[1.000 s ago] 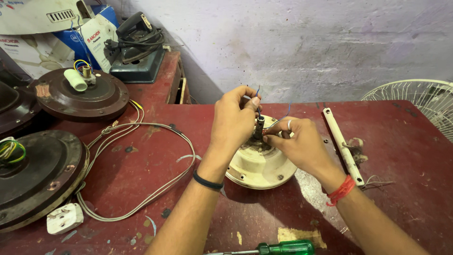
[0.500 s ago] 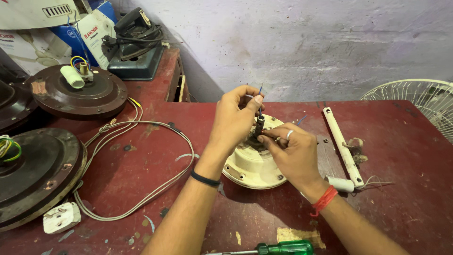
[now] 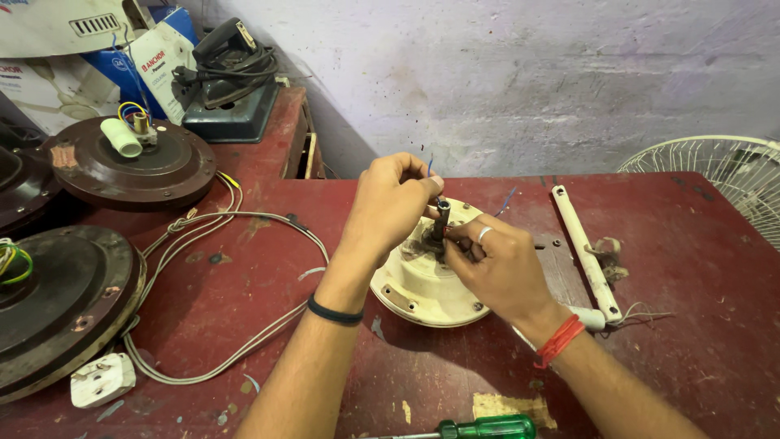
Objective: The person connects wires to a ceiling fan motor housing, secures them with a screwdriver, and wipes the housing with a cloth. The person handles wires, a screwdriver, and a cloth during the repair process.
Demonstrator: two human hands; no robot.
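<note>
A cream round fan motor housing (image 3: 422,289) lies on the dark red table (image 3: 682,325), with a dark shaft (image 3: 441,219) standing up from its middle. My left hand (image 3: 388,207) reaches over the housing and pinches thin wires at the top of the shaft. My right hand (image 3: 496,264), a ring on one finger, grips the shaft's base and the wires there. A black band circles my left wrist, a red thread my right.
A white down rod (image 3: 587,252) lies right of the housing. A green-handled screwdriver (image 3: 479,427) is at the near edge. Brown fan motors (image 3: 57,301), a white cable with plug (image 3: 101,378), a black iron (image 3: 227,73), boxes and a white fan guard (image 3: 719,167) surround the area.
The camera view has shifted slightly. Both hands stay on the shaft, the left has lifted a little with the wires, the right has slid lower toward the shaft's base.
</note>
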